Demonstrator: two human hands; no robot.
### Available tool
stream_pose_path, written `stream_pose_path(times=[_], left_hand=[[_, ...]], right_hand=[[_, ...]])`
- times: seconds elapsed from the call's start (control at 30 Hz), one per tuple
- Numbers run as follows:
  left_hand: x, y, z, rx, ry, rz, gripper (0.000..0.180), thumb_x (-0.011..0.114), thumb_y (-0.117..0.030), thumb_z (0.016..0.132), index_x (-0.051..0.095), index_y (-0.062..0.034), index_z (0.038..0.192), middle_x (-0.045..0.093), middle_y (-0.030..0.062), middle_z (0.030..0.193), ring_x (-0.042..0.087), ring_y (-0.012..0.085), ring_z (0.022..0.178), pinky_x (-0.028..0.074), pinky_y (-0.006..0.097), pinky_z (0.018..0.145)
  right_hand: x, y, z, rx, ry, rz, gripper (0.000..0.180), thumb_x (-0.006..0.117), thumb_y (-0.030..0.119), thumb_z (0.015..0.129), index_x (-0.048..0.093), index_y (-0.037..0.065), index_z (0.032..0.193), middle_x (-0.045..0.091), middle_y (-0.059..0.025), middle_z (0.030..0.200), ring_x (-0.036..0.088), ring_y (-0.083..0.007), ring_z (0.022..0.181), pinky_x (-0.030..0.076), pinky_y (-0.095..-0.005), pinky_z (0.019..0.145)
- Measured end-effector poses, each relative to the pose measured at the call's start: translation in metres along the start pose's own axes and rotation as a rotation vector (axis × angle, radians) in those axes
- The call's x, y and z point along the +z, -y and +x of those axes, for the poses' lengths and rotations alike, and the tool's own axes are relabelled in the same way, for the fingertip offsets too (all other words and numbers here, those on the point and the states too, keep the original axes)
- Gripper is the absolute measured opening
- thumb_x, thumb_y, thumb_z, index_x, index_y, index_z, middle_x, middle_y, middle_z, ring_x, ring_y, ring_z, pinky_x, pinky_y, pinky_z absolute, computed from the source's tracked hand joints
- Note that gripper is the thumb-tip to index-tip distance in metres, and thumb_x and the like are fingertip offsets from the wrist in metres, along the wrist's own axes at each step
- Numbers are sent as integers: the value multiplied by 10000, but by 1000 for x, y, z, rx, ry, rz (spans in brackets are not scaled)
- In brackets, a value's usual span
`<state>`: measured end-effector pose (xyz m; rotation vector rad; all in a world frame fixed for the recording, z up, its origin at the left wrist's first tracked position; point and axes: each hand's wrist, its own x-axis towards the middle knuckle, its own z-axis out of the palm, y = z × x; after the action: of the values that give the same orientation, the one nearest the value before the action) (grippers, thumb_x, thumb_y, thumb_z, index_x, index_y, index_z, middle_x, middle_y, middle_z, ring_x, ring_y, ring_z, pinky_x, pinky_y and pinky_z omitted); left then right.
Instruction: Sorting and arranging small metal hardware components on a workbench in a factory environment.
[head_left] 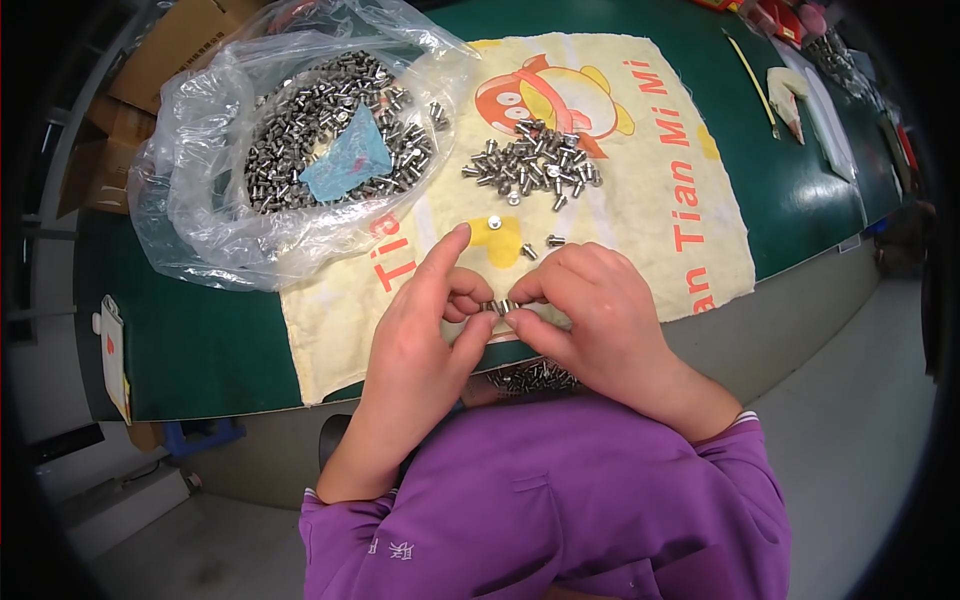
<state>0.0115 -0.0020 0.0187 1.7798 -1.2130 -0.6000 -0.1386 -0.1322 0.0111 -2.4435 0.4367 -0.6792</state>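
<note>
At the near edge of the cloth, my left hand point(415, 315) and my right hand point(598, 305) meet fingertip to fingertip. Between them they pinch small silver metal fasteners point(504, 307) with round heads and short shanks. The fingers partly cover these, so I cannot tell exactly how many there are. My left index finger points up and away while the thumb and other fingers grip. Just beyond the hands lie three loose fasteners, one of them standing on its own point(494, 223). Farther off, a heap of the same fasteners point(535, 165) rests on the cloth.
A clear plastic bag point(190, 200) full of fasteners, with a blue scrap point(352, 160) on top, spreads at the left. Under everything is a pale printed cloth point(640, 200) on a green table point(220, 350). More fasteners point(530, 377) sit below the table's near edge. Cardboard boxes point(165, 70) stand far left.
</note>
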Motion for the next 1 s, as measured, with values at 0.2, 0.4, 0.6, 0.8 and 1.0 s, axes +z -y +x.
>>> stream_pose_path(times=[0.2, 0.4, 0.6, 0.8, 1.0], left_hand=[[2, 5, -4, 58, -3, -6, 743, 696, 82, 800, 402, -1, 1477, 635, 68, 926, 617, 202, 842, 516, 319, 769], [1, 6, -4, 66, -2, -3, 764, 697, 81, 793, 392, -8, 1488, 633, 67, 934, 609, 201, 846, 511, 323, 765], [1, 6, -5, 64, 9, -5, 779, 690, 86, 793, 383, -22, 1501, 629, 68, 947, 604, 202, 841, 509, 322, 763], [0, 3, -4, 50, 27, -22, 786, 684, 101, 792, 380, -26, 1505, 615, 65, 931, 599, 197, 837, 506, 318, 760], [-1, 1, -3, 23, 56, -43, 778, 685, 97, 802, 376, -26, 1505, 612, 67, 936, 595, 194, 833, 505, 317, 759]], right_hand=[[0, 1, -3, 14, 17, 15, 205, 792, 166, 748, 662, 139, 904, 575, -21, 873, 580, -238, 852, 439, -376, 746], [-1, 2, -3, 8, 29, 13, 204, 790, 173, 750, 670, 140, 912, 575, -19, 881, 575, -238, 864, 436, -377, 752], [0, 2, -3, 3, 28, 17, 199, 788, 173, 753, 675, 137, 913, 578, -25, 885, 573, -241, 864, 436, -378, 758], [-2, 2, -3, 2, 39, 23, 193, 783, 164, 752, 678, 141, 912, 577, -27, 884, 572, -242, 862, 434, -378, 759], [-1, 3, -4, -13, 32, 15, 193, 785, 153, 741, 691, 148, 910, 577, -21, 867, 574, -234, 850, 425, -372, 745]])
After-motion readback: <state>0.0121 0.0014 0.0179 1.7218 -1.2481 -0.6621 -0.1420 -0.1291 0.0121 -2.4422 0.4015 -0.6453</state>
